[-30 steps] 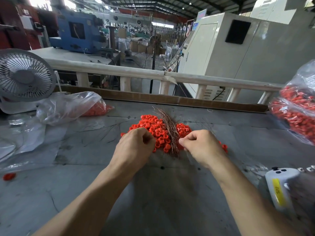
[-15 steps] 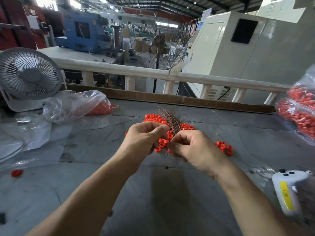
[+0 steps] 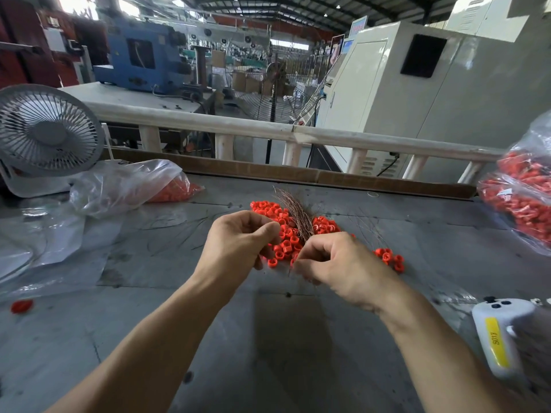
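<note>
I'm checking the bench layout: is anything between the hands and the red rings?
Nothing visible does. The left hand and right hand are right at the pile of red rings, beside the wire bundle lying on it.

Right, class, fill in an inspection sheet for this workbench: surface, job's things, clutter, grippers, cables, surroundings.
Surface: grey scratched worktable, cardboard strip along its far edge.
Job's things: pile of red rings with a bundle of thin wires lying across it.
Clutter: left bag and right bag of red rings; stray red piece; white handheld device.
Grippers: left hand and right hand over the pile, fingers curled; what they pinch is hidden.
Cables: black cable at the white cabinet.
Surroundings: desk fan, white rail, blue machine.
</note>
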The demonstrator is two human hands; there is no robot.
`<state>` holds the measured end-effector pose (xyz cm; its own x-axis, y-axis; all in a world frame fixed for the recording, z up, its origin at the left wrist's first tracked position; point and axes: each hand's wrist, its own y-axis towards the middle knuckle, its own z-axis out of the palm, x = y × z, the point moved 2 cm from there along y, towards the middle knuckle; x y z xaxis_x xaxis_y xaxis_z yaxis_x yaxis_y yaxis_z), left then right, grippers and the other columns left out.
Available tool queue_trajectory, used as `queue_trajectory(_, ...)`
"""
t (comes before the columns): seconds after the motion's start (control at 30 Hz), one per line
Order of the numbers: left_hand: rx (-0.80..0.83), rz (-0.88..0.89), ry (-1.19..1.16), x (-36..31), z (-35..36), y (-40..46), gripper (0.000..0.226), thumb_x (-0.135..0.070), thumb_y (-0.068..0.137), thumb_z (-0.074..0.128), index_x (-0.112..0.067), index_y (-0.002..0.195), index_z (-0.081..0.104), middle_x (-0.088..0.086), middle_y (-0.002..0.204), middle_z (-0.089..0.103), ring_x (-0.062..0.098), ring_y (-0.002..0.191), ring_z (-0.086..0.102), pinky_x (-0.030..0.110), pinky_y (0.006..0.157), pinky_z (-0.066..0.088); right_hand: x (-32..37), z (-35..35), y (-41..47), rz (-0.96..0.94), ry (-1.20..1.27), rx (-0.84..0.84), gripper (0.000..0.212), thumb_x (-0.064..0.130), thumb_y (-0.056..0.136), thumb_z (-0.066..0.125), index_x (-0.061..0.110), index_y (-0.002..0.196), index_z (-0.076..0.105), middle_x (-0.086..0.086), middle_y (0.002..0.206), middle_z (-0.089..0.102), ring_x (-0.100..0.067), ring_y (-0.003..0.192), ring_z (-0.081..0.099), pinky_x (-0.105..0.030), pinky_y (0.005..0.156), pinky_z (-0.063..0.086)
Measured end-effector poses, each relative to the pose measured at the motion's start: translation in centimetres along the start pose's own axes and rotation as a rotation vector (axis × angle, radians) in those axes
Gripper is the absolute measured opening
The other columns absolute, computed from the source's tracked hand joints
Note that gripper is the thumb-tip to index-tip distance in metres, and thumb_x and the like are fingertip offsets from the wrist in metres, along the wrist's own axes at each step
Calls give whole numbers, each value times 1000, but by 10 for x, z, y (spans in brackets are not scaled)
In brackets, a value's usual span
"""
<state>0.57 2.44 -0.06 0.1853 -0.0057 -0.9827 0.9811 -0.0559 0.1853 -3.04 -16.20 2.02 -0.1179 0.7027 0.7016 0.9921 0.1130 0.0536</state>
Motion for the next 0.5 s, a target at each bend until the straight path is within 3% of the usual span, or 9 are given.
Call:
queue_trajectory(0.13,51,-61,-48,1,2,-1,13,-12,93,73,-8,80,73,12,79,77,21,62,67,27,50,50,-2,2,2,15,67,-44,5,26,90,80,25,88,76,4,79,77,-17,78,72,-37,75,58)
queue_trajectory(0.2,93,-68,-57,1,6,-3,11,-12,91,75,-7,81,75,13,78,76,20,62,65,26,51,50,1,8,3,9,202,-73,4,18,92,78,21,91,75,0,79,78,-16,73,73,-29,63,59)
queue_trajectory(0.27,116,-54,-31,-1,10,-5,11,-15,88,78,-6,83,76,12,73,73,18,61,62,24,51,48,6,10,3,0,302,-117,6,14,95,74,18,90,73,-4,74,77,-10,60,70,-17,44,46)
queue_trajectory(0.4,34,-37,13,-3,6,-5,18,-24,92,75,-11,81,76,8,71,72,12,58,58,26,52,46,9,9,2,-6,343,-182,10,16,97,72,16,86,72,-4,69,76,-10,50,66,-20,37,41)
queue_trajectory(0.5,-120,18,436,3,-3,-2,21,-36,91,74,-22,76,71,-2,68,69,7,57,57,26,56,44,5,7,2,16,334,-256,13,13,96,70,15,84,72,-4,71,75,-11,51,63,-16,39,40)
